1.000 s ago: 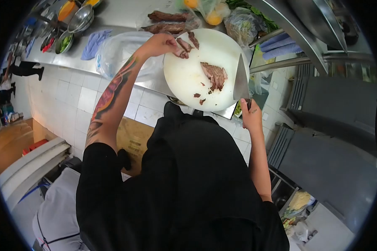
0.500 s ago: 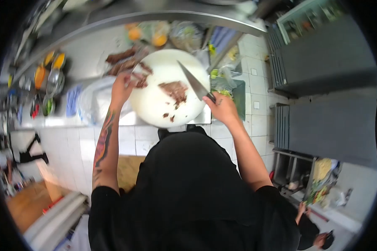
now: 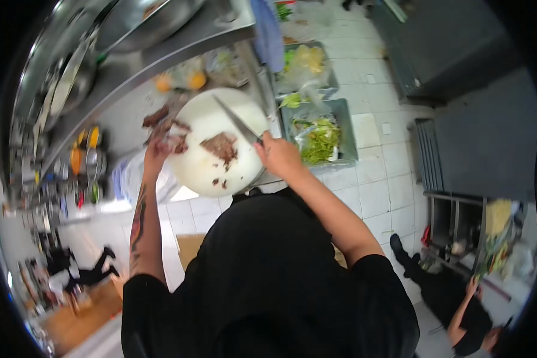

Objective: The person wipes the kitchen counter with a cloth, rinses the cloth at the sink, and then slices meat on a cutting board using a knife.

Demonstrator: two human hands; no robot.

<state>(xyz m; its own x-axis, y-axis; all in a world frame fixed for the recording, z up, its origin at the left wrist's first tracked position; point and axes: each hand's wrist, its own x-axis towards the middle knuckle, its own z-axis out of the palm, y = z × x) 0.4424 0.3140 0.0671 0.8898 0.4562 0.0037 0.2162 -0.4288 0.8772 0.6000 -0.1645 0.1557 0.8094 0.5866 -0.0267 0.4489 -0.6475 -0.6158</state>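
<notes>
A round white cutting board (image 3: 188, 170) lies in front of me on the counter. My right hand (image 3: 280, 156) is closed round the handle of a large kitchen knife (image 3: 235, 117), its blade slanting up and left over the board. Near the middle of the board rests a chunk of brown cooked meat (image 3: 221, 147), with small scraps below it. At the board's left edge my left hand (image 3: 155, 152) has its fingers closed on some meat pieces (image 3: 178, 143); the fingertips are partly blurred. More dark meat (image 3: 156, 117) lies just beyond that hand.
Grey bins (image 3: 351, 134) with leafy greens stand right of the counter. A metal shelf (image 3: 161, 53) spans above its back. Bowls (image 3: 94, 162) of ingredients sit at left, near a plastic bag (image 3: 152, 179). Other people (image 3: 453, 298) are at lower right and lower left.
My view has swung to the right, bringing the bins and the person at lower right further into sight. The knife stays in my right hand; my left hand remains at the meat pieces.
</notes>
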